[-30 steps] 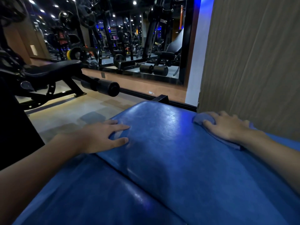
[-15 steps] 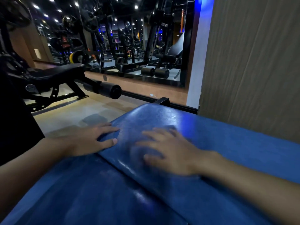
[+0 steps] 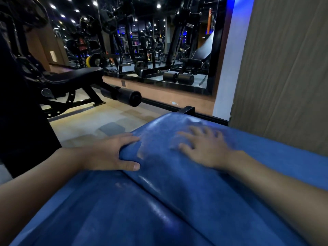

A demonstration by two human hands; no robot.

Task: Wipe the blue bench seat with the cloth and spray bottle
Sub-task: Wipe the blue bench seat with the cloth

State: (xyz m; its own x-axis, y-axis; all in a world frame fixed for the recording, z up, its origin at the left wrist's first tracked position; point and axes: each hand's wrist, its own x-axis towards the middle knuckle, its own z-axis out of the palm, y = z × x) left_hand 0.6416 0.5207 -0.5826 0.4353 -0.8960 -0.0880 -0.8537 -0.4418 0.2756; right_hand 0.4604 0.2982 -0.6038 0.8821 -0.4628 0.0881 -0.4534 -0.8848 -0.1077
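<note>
We look down on the seat (image 3: 177, 201), a glossy blue padded surface that fills the lower half of the view, with a raised ridge running from upper left to lower right. To its right rises a grey wood-grain wall (image 3: 287, 68). Ahead stands a large mirror (image 3: 159, 41) showing dark gym machines and ceiling lights. On the tiled floor (image 3: 110, 118) to the left sits a black bench (image 3: 74, 77) with a roller pad (image 3: 129, 97) at its end. A dark garment (image 3: 23, 121) covers the left edge of the view.

Our left hand (image 3: 113, 153) lies at the seat's left edge; its fingers (image 3: 129, 138) are curled over the top of the pad while the thumb presses below, so it is gripping the seat's rim. Our right hand (image 3: 204, 148) lies flat on the ridge near the far end of the seat, palm down, fingers spread open and blurred by motion. A paler blue patch just ahead of and under those fingers may be the cloth (image 3: 174, 142), but it is too smeared for us to tell. The spray bottle is out of view.
</note>
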